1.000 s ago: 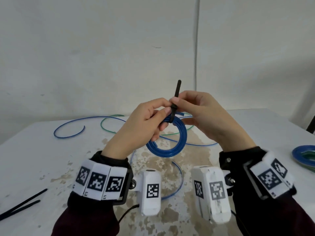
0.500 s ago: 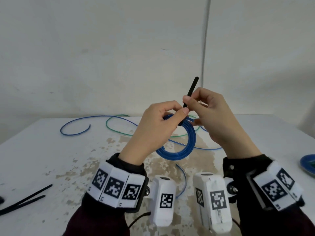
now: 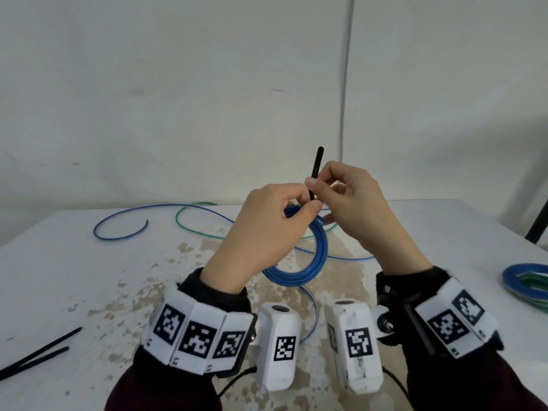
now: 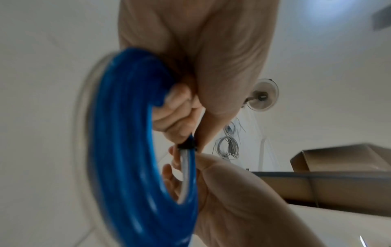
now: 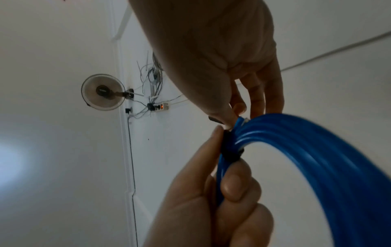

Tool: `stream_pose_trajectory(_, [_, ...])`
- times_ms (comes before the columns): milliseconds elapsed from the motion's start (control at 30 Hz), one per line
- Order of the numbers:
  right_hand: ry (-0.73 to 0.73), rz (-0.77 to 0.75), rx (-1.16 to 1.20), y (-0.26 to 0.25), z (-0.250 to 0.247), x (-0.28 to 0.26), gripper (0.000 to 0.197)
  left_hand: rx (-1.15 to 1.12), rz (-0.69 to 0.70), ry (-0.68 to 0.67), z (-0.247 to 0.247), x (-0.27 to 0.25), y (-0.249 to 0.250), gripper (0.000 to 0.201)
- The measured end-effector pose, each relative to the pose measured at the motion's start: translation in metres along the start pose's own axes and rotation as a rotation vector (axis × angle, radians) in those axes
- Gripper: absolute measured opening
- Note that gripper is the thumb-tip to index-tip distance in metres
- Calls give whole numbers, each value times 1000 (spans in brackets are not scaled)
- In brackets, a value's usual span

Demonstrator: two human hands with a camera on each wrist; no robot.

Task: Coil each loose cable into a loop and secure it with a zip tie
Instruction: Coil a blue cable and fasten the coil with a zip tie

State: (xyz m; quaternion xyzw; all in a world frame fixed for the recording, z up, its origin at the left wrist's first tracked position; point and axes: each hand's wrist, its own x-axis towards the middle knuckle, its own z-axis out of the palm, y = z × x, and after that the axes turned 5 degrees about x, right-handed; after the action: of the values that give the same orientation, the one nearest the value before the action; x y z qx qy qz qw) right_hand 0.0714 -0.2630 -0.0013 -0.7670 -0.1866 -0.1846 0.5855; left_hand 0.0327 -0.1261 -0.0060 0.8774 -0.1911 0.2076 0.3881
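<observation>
We hold the blue coil [image 3: 311, 262] off the worktop [image 3: 74, 277], left hand [image 3: 267, 232] fingers clamped on its top, right hand [image 3: 350, 209] fingers pinching the zip tie [image 3: 316, 170] tail, which rises upright just above them, so tightening likely means pulling along that axis.

white table [image 3: 74, 271], paint worn patchy mid-surface, carries loose blue cable [image 3: 124, 229] and green cable [image 3: 189, 229] toward the far edge, black zip ties [image 3: 35, 355] near-left, coiled blue-and-green bundle [image 3: 527, 281] at right edge
</observation>
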Motion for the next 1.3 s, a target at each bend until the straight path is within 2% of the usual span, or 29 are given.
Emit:
stream_pose_trajectory(100, [-6, 6, 105, -7, -7, 0, 20, -257, -87, -39, -3, 2, 1, 25])
stream_pose_trajectory(267, [-299, 157, 292, -10, -15, -3, 17, -351, -103, -120, -13, 3, -2, 27])
stream_pose_trajectory(333, [-280, 147, 288, -11, -17, -3, 14, -463, -112, -203, -19, 2, -2, 28])
stream_pose_trajectory(400, [-226, 112, 267, -11, -18, -2, 13, -483, -120, -226, -20, 2, -3, 27])
stream_pose_trajectory(533, [-192, 70, 243, -6, -15, -1, 17, -387, -169, -161, -12, 4, -5, 18])
stream_pose_trajectory(667, [-177, 53, 215, -2, -13, -1, 16, -350, -198, -116, -3, 4, -6, 17])
stream_pose_trajectory(800, [-144, 41, 234, -5, -11, -1, 13, -418, -193, -108, -3, 5, -2, 28])
stream_pose_trajectory(900, [-137, 27, 230, -6, -10, -1, 16, -475, -186, -43, -2, 5, 3, 40])
stream_pose_trajectory(1000, [-146, -2, 205, -5, -6, -1, 19, -393, -125, 78, 6, 5, 2, 33])
stream_pose_trajectory(1100, [-121, -39, 165, -4, -6, 0, 20, -367, -84, 104, 9, 6, -3, 29])
stream_pose_trajectory(1167, [-111, -24, 189, -2, -7, 2, 22, -339, -47, 113, 10, 7, -5, 26])
stream_pose_trajectory(1300, [-89, 25, 222, 4, -9, 3, 23, -131, 54, 231, 24, 5, -3, 25])
